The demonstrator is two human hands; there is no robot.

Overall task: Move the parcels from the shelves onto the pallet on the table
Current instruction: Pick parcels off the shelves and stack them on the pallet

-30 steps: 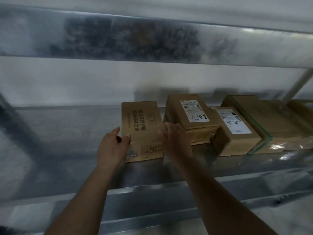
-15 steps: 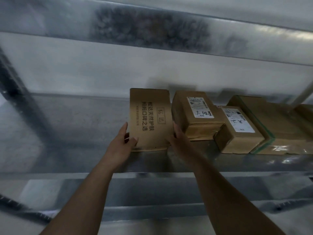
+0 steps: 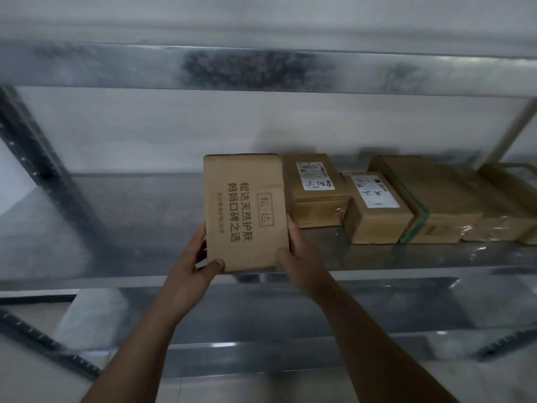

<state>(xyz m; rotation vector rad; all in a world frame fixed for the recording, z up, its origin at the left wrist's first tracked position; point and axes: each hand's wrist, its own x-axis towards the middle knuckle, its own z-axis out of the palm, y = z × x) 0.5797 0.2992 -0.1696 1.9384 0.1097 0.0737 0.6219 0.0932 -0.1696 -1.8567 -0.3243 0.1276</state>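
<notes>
A flat brown cardboard parcel [image 3: 245, 210] with black printed characters is held tilted up above the metal shelf [image 3: 130, 228]. My left hand [image 3: 193, 263] grips its lower left corner, thumb on the front face. My right hand [image 3: 299, 257] grips its lower right edge. Several more brown parcels lie in a row on the shelf to the right: one with a white label [image 3: 315, 190], a smaller labelled box [image 3: 374, 207], and a large box with green tape [image 3: 430, 202]. The pallet and the table are out of view.
A metal shelf beam [image 3: 261, 68] runs overhead. A dark perforated upright [image 3: 37, 158] slants at the left, and another upright [image 3: 514, 132] stands at the right. A lower shelf level [image 3: 290, 315] lies below my arms. The left half of the shelf is bare metal.
Both hands have closed on the printed parcel and lifted its near end off the shelf, tipping it up toward me. The other parcels have stayed where they were.
</notes>
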